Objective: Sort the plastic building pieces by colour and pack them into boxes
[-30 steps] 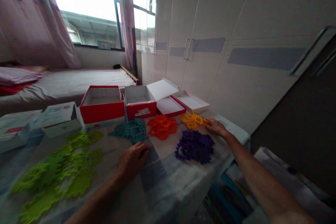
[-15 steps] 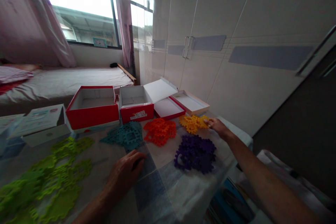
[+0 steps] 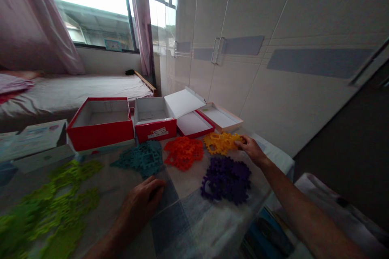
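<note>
My right hand reaches to the far right of the table, its fingers closed on the right edge of the yellow notched-edge puzzle pieces. Loosely curled, my left hand rests on the tablecloth with nothing visible in it. Just beyond it lies a heap of teal pieces. Orange-red pieces sit between the teal and yellow heaps. Nearer me than the yellow ones is a dark purple heap. Green pieces spread over the left side.
Behind the heaps stand an open red box, a second red box with its white flap raised, and two shallow trays, one red and one pale. A white carton is at left. The table edge drops off at right.
The view has shifted slightly. My right hand stays at the yellow pieces, its fingers now further over their edge. My left hand remains resting on the cloth.
</note>
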Action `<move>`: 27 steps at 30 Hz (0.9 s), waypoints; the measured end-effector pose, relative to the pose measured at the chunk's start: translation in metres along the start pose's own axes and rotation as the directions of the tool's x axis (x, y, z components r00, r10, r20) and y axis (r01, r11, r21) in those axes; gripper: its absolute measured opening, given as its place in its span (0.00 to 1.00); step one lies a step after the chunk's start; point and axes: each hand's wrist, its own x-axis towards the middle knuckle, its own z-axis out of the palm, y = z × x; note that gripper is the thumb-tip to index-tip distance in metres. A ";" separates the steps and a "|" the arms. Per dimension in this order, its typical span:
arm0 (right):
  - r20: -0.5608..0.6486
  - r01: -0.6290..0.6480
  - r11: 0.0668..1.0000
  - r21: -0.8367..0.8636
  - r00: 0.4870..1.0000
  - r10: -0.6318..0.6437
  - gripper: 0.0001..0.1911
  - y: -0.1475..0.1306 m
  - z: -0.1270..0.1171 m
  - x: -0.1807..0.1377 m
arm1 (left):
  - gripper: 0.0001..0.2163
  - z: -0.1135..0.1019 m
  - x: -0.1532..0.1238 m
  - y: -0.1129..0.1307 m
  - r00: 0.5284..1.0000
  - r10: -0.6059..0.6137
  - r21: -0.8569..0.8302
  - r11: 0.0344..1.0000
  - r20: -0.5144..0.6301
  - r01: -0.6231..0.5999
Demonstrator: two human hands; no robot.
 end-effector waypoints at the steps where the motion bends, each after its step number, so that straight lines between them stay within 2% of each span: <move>1: -0.014 -0.030 0.994 0.104 0.999 0.032 0.16 0.001 -0.001 -0.001 | 0.12 0.000 0.000 0.000 1.000 0.000 -0.003 1.000 0.003 0.000; 4: -0.039 -0.119 0.937 0.328 0.989 0.140 0.16 0.006 -0.004 -0.001 | 0.12 0.001 0.000 -0.001 1.000 0.000 -0.013 1.000 -0.004 0.000; 7: 0.009 -0.194 0.868 0.457 0.977 0.214 0.13 0.009 -0.010 0.000 | 0.11 0.001 0.000 -0.001 1.000 0.006 -0.020 1.000 -0.013 -0.007; 9: 0.023 -0.221 0.839 0.496 0.970 0.242 0.11 0.012 -0.013 0.001 | 0.11 0.001 0.000 -0.001 1.000 0.006 -0.028 1.000 -0.009 -0.006; 11: -0.009 -0.244 0.849 0.469 0.960 0.281 0.10 0.014 -0.015 0.002 | 0.11 0.000 0.000 0.000 1.000 0.001 -0.032 0.999 -0.010 -0.001; 13: -0.056 -0.254 0.883 0.394 0.952 0.299 0.09 0.015 -0.017 0.001 | 0.11 0.000 0.000 0.001 1.000 -0.004 -0.032 0.999 -0.015 0.004; 15: -0.069 -0.231 0.922 0.310 0.962 0.265 0.09 0.013 -0.018 -0.002 | 0.11 -0.001 0.000 0.002 1.000 -0.004 -0.035 0.999 -0.020 0.003; 17: -0.016 -0.171 0.963 0.206 0.984 0.179 0.11 0.009 -0.019 -0.004 | 0.11 -0.001 0.000 0.002 1.000 -0.005 -0.034 0.999 -0.020 0.005; 20: 0.098 -0.045 0.998 -0.053 0.994 0.050 0.16 0.005 -0.018 -0.006 | 0.11 0.000 0.000 0.002 1.000 -0.005 -0.022 1.000 -0.024 0.004; 23: 0.087 0.054 0.945 -0.323 0.996 -0.027 0.15 0.007 -0.012 -0.005 | 0.11 0.000 0.000 0.002 0.999 0.003 -0.011 1.000 -0.032 -0.003; 27: 0.094 0.200 0.795 -0.573 0.979 -0.179 0.14 0.011 -0.003 -0.004 | 0.11 -0.001 -0.001 0.002 0.999 0.022 -0.013 1.000 -0.044 -0.022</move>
